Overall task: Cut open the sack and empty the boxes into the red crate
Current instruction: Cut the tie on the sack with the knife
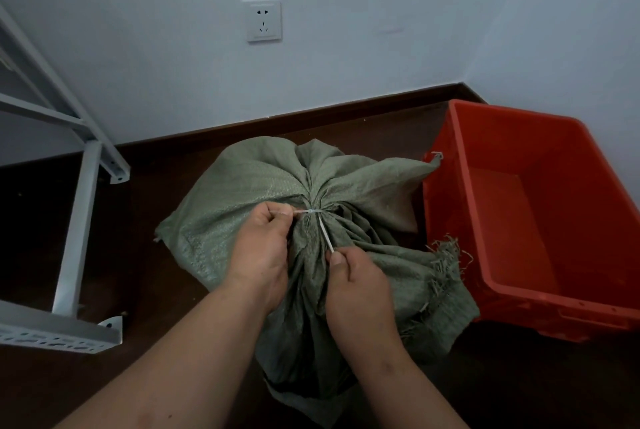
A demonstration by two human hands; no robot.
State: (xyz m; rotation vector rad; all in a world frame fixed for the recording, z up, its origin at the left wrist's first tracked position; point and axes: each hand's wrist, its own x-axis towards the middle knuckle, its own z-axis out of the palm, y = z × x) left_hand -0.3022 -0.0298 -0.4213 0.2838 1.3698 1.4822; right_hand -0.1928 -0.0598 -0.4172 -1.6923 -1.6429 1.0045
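A green woven sack [242,193] stands on the dark floor, its gathered neck bound by a white zip tie [313,212]. My left hand [263,245] pinches the tie at its left side, by the neck. My right hand [356,285] pinches the tie's long loose tail lower down. The sack is closed, so its contents are hidden. A red crate [519,138] sits right beside the sack on its right and holds nothing that I can see.
A white metal rack frame [78,231] stands at the left on the floor. Behind the sack rises a white wall with a socket [264,21] and a dark skirting board. The crate fills the room's right corner.
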